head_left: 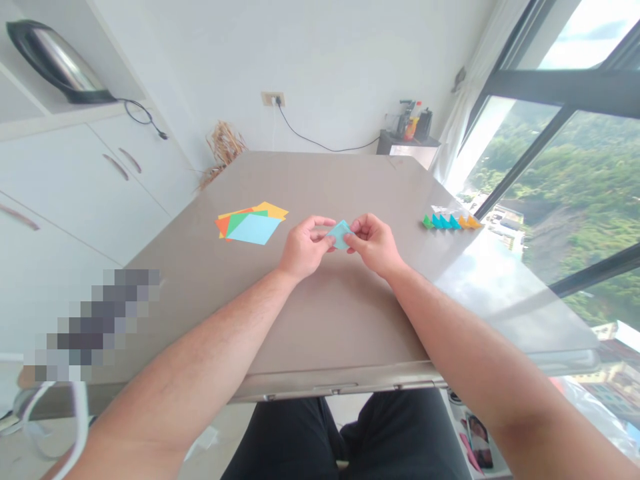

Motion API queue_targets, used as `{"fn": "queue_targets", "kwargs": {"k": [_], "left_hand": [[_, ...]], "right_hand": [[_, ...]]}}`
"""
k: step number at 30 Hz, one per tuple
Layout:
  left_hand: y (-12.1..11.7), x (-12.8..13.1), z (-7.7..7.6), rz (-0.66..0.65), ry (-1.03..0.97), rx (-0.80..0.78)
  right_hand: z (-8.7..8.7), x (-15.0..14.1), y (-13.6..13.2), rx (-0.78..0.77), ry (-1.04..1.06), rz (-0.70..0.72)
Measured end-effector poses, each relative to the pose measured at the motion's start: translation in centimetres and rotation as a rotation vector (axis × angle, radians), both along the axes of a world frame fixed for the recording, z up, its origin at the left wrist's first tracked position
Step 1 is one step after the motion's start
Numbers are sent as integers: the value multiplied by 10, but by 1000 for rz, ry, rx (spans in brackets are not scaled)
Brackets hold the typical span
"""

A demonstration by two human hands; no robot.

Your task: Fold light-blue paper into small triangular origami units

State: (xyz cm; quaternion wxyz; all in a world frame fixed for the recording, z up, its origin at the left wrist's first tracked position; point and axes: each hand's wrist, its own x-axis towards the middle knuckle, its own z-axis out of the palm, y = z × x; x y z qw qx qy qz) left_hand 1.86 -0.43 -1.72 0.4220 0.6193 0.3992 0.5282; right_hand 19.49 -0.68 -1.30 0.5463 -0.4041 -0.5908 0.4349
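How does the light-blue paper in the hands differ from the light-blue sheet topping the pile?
The held paper looks small and folded; the top sheet is larger and lies flat. The held paper is between the left hand and right hand; the top sheet rests on other coloured sheets. Both are light blue.

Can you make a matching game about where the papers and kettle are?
1. kettle
2. row of folded papers
3. folded light blue paper
4. flat coloured sheets

A. held between left hand and right hand
B. on the table, left of the hands
C. top left of the picture
D. on the table, right of the hands

Pairs: 1-C; 2-D; 3-A; 4-B
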Motion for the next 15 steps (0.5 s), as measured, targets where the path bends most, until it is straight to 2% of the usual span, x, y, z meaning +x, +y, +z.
{"fn": "queue_targets", "kwargs": {"k": [6, 15], "left_hand": [[-2, 1, 3, 28, 15, 50], [-2, 2, 2, -24, -27, 48]], "right_hand": [[7, 3, -4, -11, -59, 43], [10, 5, -6, 41, -120, 71]]}}
